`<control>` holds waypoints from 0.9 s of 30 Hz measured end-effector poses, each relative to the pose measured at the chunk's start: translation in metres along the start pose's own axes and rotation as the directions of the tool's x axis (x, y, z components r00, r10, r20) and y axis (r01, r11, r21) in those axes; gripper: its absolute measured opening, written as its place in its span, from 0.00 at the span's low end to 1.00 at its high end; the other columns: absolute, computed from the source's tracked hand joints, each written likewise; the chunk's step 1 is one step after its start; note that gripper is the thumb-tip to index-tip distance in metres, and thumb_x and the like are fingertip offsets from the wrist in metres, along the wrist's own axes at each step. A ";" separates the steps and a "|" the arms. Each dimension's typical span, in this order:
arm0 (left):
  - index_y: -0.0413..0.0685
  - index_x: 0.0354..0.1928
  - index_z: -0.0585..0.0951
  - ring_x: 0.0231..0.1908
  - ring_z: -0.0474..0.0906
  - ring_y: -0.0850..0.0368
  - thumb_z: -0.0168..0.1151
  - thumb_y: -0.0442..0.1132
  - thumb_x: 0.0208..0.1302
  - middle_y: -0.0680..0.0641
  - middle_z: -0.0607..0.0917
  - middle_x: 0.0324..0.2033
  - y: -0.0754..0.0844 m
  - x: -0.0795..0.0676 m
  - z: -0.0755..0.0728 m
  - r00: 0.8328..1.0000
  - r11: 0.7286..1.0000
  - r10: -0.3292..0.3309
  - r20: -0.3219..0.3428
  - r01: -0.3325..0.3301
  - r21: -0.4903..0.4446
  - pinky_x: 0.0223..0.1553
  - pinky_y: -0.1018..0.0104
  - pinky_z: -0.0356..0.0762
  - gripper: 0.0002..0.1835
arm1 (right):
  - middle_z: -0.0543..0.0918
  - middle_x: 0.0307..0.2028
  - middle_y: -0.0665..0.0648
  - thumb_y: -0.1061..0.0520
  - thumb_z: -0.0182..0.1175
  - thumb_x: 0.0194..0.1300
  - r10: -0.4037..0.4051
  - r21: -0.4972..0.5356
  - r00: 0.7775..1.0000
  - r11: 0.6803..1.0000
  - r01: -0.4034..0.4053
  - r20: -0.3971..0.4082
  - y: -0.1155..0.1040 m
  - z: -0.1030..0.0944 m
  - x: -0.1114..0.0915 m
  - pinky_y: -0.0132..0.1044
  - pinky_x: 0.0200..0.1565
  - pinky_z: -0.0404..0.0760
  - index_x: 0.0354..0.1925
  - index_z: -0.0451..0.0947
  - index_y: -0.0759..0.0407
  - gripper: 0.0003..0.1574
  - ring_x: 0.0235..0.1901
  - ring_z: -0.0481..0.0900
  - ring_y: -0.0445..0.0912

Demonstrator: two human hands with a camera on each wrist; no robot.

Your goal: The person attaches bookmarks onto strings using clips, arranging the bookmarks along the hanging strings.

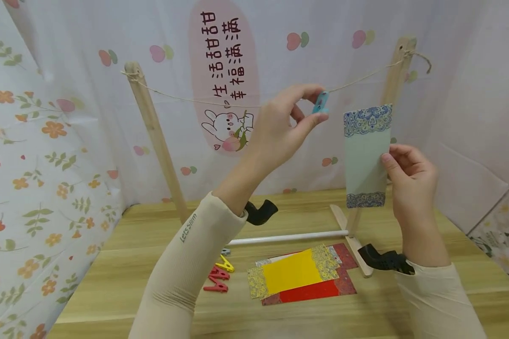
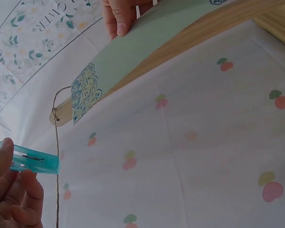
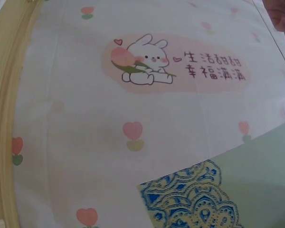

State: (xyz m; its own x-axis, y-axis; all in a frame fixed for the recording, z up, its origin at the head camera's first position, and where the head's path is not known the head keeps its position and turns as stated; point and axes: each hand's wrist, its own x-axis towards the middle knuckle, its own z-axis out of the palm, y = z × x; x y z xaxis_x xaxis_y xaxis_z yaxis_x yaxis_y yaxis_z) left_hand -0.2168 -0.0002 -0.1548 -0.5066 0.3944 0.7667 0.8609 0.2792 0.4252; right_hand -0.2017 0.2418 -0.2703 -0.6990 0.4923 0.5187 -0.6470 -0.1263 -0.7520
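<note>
My left hand point(image 1: 286, 115) is raised to the twine point(image 1: 360, 80) and pinches a turquoise clothespin point(image 1: 321, 101) between thumb and fingers. In the left wrist view the clothespin point(image 2: 35, 159) has its tip right at the twine point(image 2: 57, 194). Off to the right, my right hand point(image 1: 413, 176) holds a pale green card point(image 1: 366, 160) upright by its right edge. Blue and yellow lace-like patterns band both ends of the card. Its top lies lower than the twine and to the right of the clothespin. The right wrist view shows part of the card point(image 3: 261, 175).
Wooden posts point(image 1: 154, 127) hold the twine at both ends, with a white rod point(image 1: 288, 237) low between them. On the table point(image 1: 119, 268) lie a yellow card point(image 1: 290, 271), a red card point(image 1: 309, 292) and others beneath. Several clothespins point(image 1: 216, 285) lie beside my left sleeve.
</note>
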 end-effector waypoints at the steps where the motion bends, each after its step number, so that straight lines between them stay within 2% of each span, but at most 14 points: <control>1: 0.41 0.57 0.80 0.25 0.74 0.61 0.66 0.36 0.65 0.46 0.84 0.48 0.000 0.003 0.001 1.000 1.000 -0.001 -0.007 0.001 -0.023 0.29 0.73 0.69 0.19 | 0.84 0.30 0.53 0.69 0.65 0.61 0.008 0.018 1.000 1.000 -0.008 -0.013 -0.001 0.001 0.002 0.25 0.28 0.73 0.39 0.84 0.66 0.06 0.28 0.75 0.41; 8: 0.42 0.56 0.80 0.26 0.72 0.59 0.65 0.36 0.66 0.48 0.83 0.46 0.004 0.026 0.007 0.998 0.985 -0.049 -0.029 0.044 -0.168 0.33 0.72 0.69 0.17 | 0.83 0.29 0.55 0.68 0.68 0.59 0.020 0.089 0.996 0.996 -0.013 -0.081 -0.008 0.008 0.016 0.26 0.25 0.67 0.39 0.83 0.68 0.08 0.25 0.71 0.42; 11: 0.41 0.55 0.80 0.33 0.72 0.61 0.66 0.36 0.65 0.48 0.84 0.44 0.006 0.034 0.010 0.998 0.988 -0.042 -0.038 0.036 -0.148 0.37 0.75 0.67 0.17 | 0.83 0.29 0.55 0.68 0.68 0.59 0.010 0.095 0.997 0.995 -0.003 -0.077 -0.012 0.012 0.020 0.26 0.25 0.67 0.39 0.83 0.69 0.08 0.24 0.71 0.42; 16: 0.44 0.54 0.80 0.44 0.71 0.65 0.67 0.38 0.65 0.51 0.85 0.44 0.009 0.044 0.015 0.998 0.998 -0.047 -0.030 0.046 -0.054 0.46 0.81 0.63 0.17 | 0.84 0.30 0.54 0.68 0.69 0.59 0.025 0.055 0.996 0.998 -0.020 -0.082 -0.015 0.014 0.022 0.26 0.25 0.68 0.38 0.84 0.66 0.07 0.25 0.72 0.41; 19: 0.45 0.54 0.80 0.38 0.70 0.65 0.67 0.39 0.65 0.52 0.85 0.43 0.011 0.050 0.017 0.995 0.994 -0.088 -0.040 0.085 -0.067 0.42 0.81 0.64 0.17 | 0.84 0.30 0.53 0.66 0.69 0.59 0.035 0.031 0.996 0.999 -0.033 -0.077 -0.016 0.017 0.023 0.26 0.25 0.68 0.39 0.84 0.65 0.08 0.25 0.73 0.41; 23: 0.45 0.53 0.80 0.29 0.71 0.63 0.66 0.38 0.65 0.52 0.85 0.42 0.013 0.058 0.019 0.986 0.979 -0.150 -0.067 0.139 -0.147 0.35 0.77 0.70 0.15 | 0.84 0.30 0.53 0.66 0.69 0.59 0.033 0.029 0.997 0.999 -0.031 -0.070 -0.018 0.021 0.026 0.27 0.26 0.67 0.39 0.84 0.65 0.08 0.26 0.74 0.41; 27: 0.43 0.53 0.79 0.24 0.72 0.61 0.65 0.36 0.66 0.50 0.84 0.43 0.016 0.065 0.024 0.983 0.966 -0.171 -0.074 0.152 -0.210 0.32 0.74 0.73 0.15 | 0.83 0.30 0.53 0.66 0.70 0.58 0.044 0.028 0.995 0.999 -0.042 -0.089 -0.018 0.022 0.028 0.27 0.27 0.68 0.38 0.84 0.64 0.08 0.27 0.74 0.42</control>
State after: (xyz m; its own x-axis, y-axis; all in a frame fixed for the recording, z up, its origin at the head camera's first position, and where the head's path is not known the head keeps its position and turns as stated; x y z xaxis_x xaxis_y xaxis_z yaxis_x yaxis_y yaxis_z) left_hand -0.2372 0.0507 -0.1097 -0.6413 0.2751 0.7163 0.7642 0.1460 0.6282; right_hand -0.2162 0.2383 -0.2333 -0.6971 0.5612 0.4463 -0.6251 -0.1706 -0.7617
